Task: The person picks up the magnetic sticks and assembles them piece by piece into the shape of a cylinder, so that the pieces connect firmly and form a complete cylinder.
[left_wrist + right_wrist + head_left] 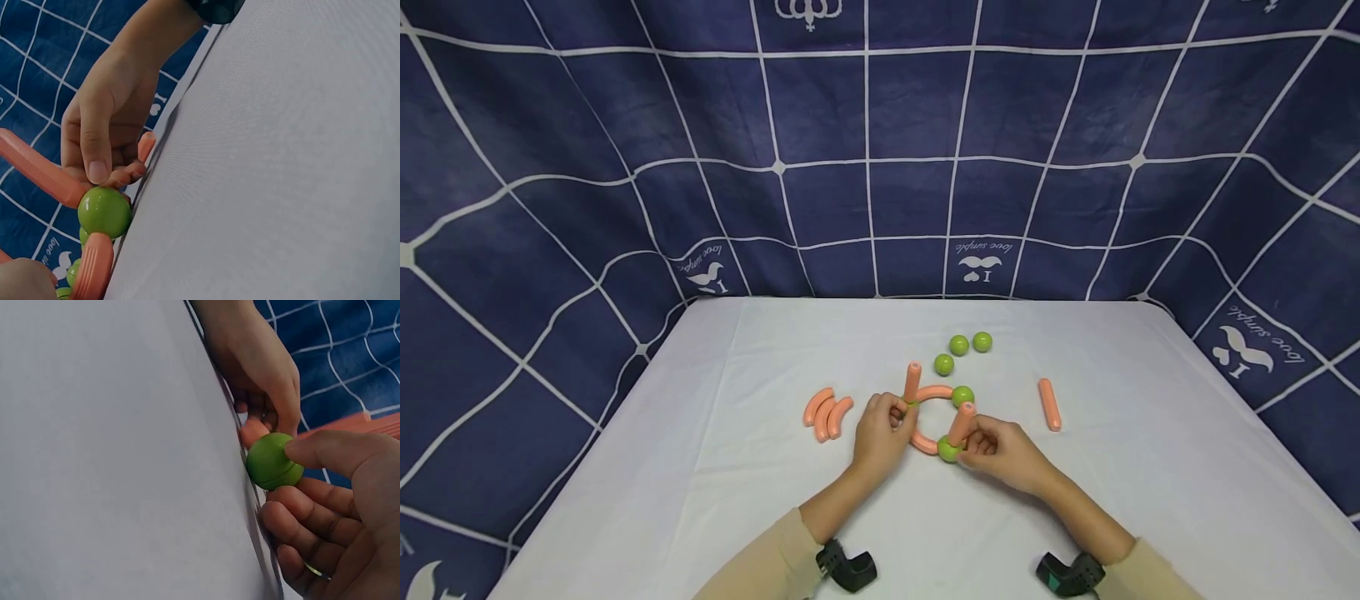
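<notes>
A partly built ring of orange curved rods [934,392] and green balls lies mid-table. My left hand [882,435] pinches the ring's left ball [913,405], mostly hidden by fingers; a straight orange rod [912,382] stands up from it. At the front ball [949,451], my right hand [1011,457] grips with thumb and fingertips. A second straight rod [962,423] rises from that ball, tilted slightly. In the right wrist view, the right thumb presses on the green ball [274,464], fingers beneath it. Another green ball [962,397] sits at the ring's back right.
Several loose curved orange rods [828,415] lie to the left. Three loose green balls [958,345] sit behind the ring. One straight orange rod [1049,405] lies to the right on the white table [760,500]. Blue checked cloth [910,200] hangs behind.
</notes>
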Tool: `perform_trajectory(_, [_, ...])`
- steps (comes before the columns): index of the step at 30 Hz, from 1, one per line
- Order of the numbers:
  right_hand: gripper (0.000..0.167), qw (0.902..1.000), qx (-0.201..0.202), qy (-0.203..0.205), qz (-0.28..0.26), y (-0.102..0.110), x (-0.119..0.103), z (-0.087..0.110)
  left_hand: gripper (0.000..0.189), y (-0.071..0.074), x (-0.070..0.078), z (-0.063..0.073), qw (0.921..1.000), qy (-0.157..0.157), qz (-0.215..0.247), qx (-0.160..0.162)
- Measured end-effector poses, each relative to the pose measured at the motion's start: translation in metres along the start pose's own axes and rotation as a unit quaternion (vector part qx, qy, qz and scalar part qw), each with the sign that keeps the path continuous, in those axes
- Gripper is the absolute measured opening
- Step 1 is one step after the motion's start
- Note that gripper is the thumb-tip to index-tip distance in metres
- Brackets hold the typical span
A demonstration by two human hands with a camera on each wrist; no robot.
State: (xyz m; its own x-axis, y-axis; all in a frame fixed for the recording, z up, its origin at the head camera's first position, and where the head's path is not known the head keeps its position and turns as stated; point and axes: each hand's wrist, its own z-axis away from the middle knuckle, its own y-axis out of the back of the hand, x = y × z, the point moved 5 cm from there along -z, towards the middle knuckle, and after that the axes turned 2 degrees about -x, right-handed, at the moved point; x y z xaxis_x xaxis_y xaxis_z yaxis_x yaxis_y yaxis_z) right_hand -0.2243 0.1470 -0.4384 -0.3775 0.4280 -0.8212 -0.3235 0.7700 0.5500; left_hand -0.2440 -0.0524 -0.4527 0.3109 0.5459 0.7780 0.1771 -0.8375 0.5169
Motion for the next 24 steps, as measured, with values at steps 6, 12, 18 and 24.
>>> perform_trajectory(6, [0.018, 0.9999, -0.011, 0.01, -0.002, -0.01, -0.01, 0.001, 0.006, -0.002, 0.001, 0.0, 0.9999, -0.007, 0.002, -0.011])
perform_trajectory(12, [0.021, 0.9997, -0.018, 0.011, 0.009, -0.012, -0.014, 0.002, 0.02, -0.004, 0.003, -0.001, 0.9991, -0.022, 0.011, -0.033])
perform_trajectory(18, [0.013, 0.997, 0.077, 0.009, 0.003, 0.003, -0.008, 0.001, 0.036, -0.006, 0.009, 0.0, 0.9958, -0.037, 0.019, -0.082])
perform_trajectory(24, [0.011, 0.9698, 0.242, -0.01, 0.031, 0.031, 0.009, 0.002, 0.042, -0.008, 0.014, 0.003, 0.9903, -0.086, 0.03, -0.105])
